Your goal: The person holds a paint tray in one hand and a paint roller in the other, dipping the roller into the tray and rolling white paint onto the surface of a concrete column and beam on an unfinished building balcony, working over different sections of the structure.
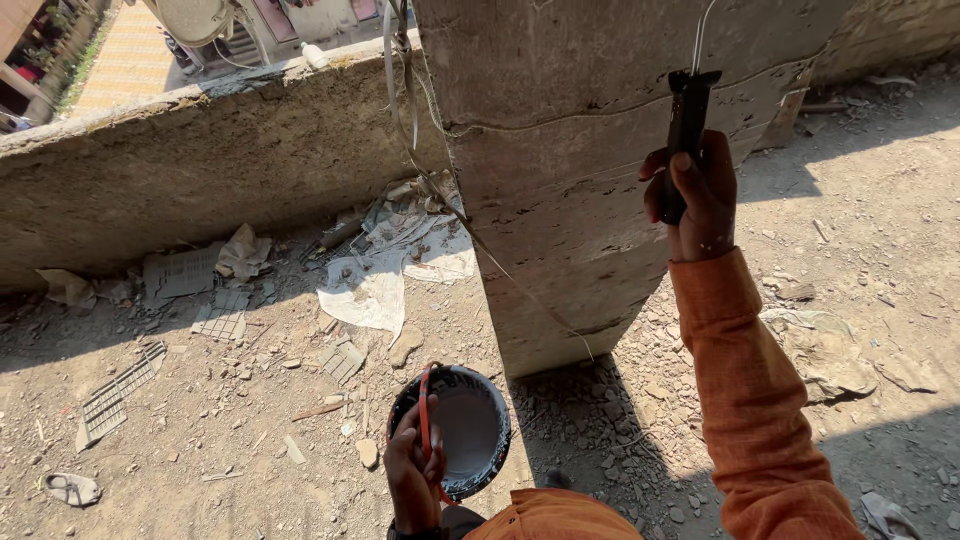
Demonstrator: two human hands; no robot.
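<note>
My right hand (693, 195), in an orange sleeve, is raised against a grey concrete column (560, 150) and grips the dark handle of a hand tool (686, 120). The tool's head meets a thin pale wire (702, 35) running up the column. My left hand (412, 470) is low in the view and holds a coil of red wire (426, 420) together with a round dark-rimmed bowl or spool with a white inside (470, 425). A loose grey cable (440, 190) hangs down the column's left side.
A low concrete parapet wall (180, 160) runs along the left. The dirt floor holds rubble, crumpled paper and plastic sheeting (370, 285), flat grid-like pieces (115, 395) and a worn sandal (72, 488). Stones lie in the column's shadow (600, 440).
</note>
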